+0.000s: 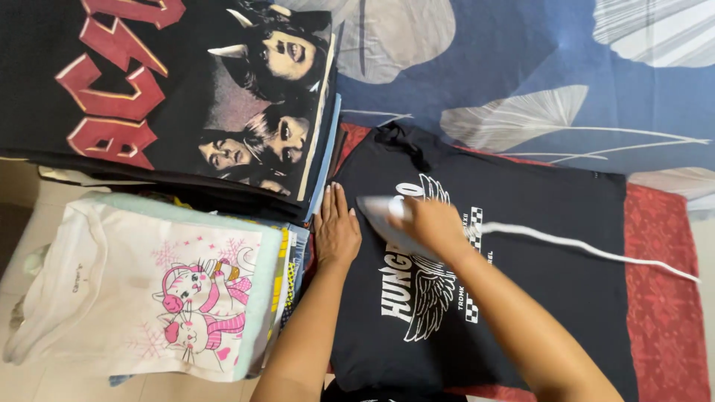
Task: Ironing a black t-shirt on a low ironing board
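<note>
The person's two forearms enter from the near edge. The left hand lies palm down, fingers extended and close together, pressing flat on the left edge of the black short-sleeved cotton T-shirt with a white winged print. The right hand is closed around the handle of one pale grey clothes iron, whose pointed nose aims toward the left hand. One white power cord runs from behind the right hand out to the right across the shirt.

Status: the black T-shirt lies spread, print up, on a red patterned cloth, directly under both hands. The iron sits on the upper part of the print, just right of the left hand's fingers. The fabric looks largely flat; the area near the collar, beyond the fingers, shows folds. Judged from this, pressing of this garment is under way, with the collar zone outstanding.

Left of the left hand: one folded white garment with a pink cartoon cat print tops a stack of folded items. Beyond it lies one folded black T-shirt with red lettering and a band print on a second stack. Farthest from the fingers: one blue bedsheet with pale leaf shapes.
</note>
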